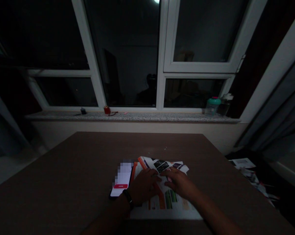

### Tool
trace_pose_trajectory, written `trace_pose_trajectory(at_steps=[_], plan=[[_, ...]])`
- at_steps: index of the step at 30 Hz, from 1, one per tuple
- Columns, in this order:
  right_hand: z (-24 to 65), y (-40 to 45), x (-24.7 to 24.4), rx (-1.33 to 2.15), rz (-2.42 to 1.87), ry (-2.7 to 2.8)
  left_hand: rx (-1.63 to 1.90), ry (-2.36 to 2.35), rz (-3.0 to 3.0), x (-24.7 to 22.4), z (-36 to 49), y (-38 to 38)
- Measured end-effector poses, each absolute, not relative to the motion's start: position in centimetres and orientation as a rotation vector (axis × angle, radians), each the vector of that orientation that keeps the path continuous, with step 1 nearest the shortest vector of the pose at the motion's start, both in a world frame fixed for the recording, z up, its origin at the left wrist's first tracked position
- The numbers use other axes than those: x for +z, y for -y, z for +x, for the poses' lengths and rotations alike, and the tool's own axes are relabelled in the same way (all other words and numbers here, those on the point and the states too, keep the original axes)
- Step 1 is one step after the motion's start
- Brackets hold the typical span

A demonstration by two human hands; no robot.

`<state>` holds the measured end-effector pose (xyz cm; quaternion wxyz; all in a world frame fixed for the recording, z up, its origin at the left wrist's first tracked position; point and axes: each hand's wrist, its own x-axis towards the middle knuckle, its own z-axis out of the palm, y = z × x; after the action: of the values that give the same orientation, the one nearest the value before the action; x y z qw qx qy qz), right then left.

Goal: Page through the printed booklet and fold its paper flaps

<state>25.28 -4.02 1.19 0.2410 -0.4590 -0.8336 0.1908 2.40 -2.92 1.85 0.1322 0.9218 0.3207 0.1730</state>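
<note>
A printed paper sheet (170, 213) with orange bands and small pictures lies on the brown table, its far part folded over and slightly raised. My left hand (145, 184), a dark band on its wrist, rests on the sheet with fingers curled at the fold. Across from it, my right hand (180, 183) has its fingers bent onto the same folded part. The fingertips of the two hands nearly meet. Their undersides are hidden. Just left of the sheet lies a phone (120, 186) with a lit screen and a red bar near its bottom.
The table (64, 182) reaches toward a windowsill (142, 117). A teal-lidded container (212, 106) and a clear bottle (225, 104) stand on the sill's right; a small red jar (106, 109) sits farther left. Papers (244, 163) lie beyond the table's right edge.
</note>
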Motion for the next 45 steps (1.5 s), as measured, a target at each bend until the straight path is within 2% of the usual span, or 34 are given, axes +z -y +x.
trace_pose_trajectory(at_steps=[25, 45], plan=[[24.5, 4.8, 1.0, 0.542, -1.135, 2.347, 0.445, -0.986, 2.650, 2.5, 2.3, 3.1], [24.0, 5.1, 1.2, 0.577, -1.090, 2.346, 0.472, -1.256, 2.515, 1.9, 2.0, 2.4]])
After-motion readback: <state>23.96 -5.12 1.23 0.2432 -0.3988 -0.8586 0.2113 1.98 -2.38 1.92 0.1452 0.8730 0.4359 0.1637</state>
